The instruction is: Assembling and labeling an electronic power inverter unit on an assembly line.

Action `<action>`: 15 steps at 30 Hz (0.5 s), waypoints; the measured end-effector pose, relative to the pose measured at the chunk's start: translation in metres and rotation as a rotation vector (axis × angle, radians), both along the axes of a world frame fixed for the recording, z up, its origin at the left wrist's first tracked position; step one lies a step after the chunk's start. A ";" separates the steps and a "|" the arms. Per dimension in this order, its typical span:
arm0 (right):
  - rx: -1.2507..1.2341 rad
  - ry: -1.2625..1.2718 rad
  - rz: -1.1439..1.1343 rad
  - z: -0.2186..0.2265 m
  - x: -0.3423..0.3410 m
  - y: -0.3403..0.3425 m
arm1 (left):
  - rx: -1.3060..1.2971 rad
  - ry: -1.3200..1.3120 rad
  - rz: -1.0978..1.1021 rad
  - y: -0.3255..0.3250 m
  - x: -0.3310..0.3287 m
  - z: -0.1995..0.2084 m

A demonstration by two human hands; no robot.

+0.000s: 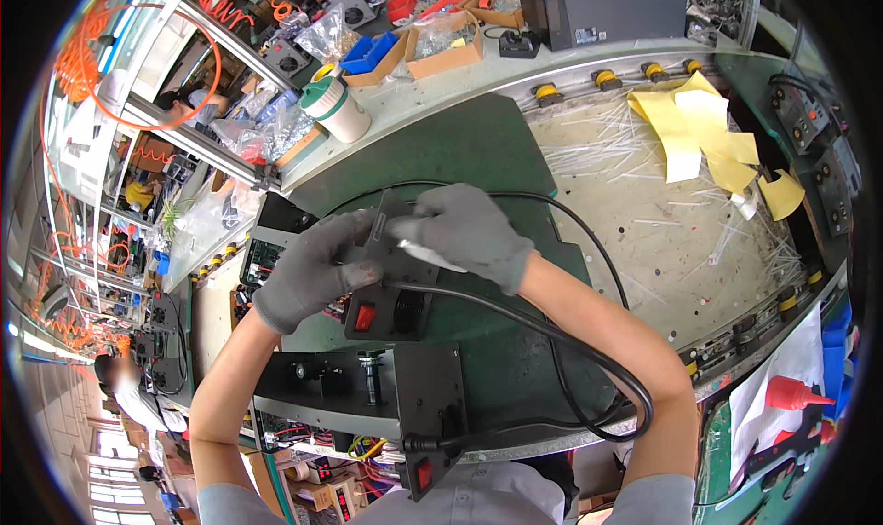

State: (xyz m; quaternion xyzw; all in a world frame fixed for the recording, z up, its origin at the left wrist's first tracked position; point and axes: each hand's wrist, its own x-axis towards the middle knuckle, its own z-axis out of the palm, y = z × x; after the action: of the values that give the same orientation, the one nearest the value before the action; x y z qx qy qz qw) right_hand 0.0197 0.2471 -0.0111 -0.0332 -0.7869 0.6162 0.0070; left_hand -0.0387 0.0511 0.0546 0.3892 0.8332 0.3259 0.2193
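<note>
Both my hands wear grey gloves and meet over a dark green work mat. My left hand is closed around the edge of a black metal plate. My right hand is at the plate's right side, fingers curled in; what they hold is hidden. A pale strip shows along its lower edge. Just below, a black panel with a red rocker switch and a thick black cable lies near my left fingers. Closer to me stands a black metal housing with another red switch and coloured wires.
A white cup with a green lid, blue bins and cardboard boxes of small parts line the far shelf. Yellow paper and scattered white strips lie at right. The cable loops past my right forearm. A red bottle lies lower right.
</note>
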 end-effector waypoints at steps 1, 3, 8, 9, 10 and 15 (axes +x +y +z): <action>-0.099 -0.023 -0.062 0.005 0.010 0.004 | 0.018 0.248 0.032 0.001 0.006 0.003; -0.189 0.108 -0.088 0.017 0.037 0.011 | 0.001 0.758 0.027 0.003 0.020 0.015; -0.349 0.371 -0.057 0.065 0.097 -0.001 | 0.325 0.047 0.062 0.016 0.095 0.032; -0.313 0.344 -0.047 0.075 0.108 -0.002 | 0.459 -0.102 0.091 0.020 0.106 0.034; -0.297 0.358 -0.033 0.085 0.118 -0.005 | 0.593 -0.265 0.114 0.021 0.115 0.038; -0.317 0.458 -0.083 0.098 0.173 -0.030 | 0.723 -0.347 0.034 0.009 0.148 0.053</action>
State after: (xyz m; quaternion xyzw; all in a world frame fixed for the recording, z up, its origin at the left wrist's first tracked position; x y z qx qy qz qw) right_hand 0.1924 0.2170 0.0869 0.0739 -0.6564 0.7224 0.2046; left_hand 0.1096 0.0602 0.1080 0.3666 0.6217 0.6627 0.2000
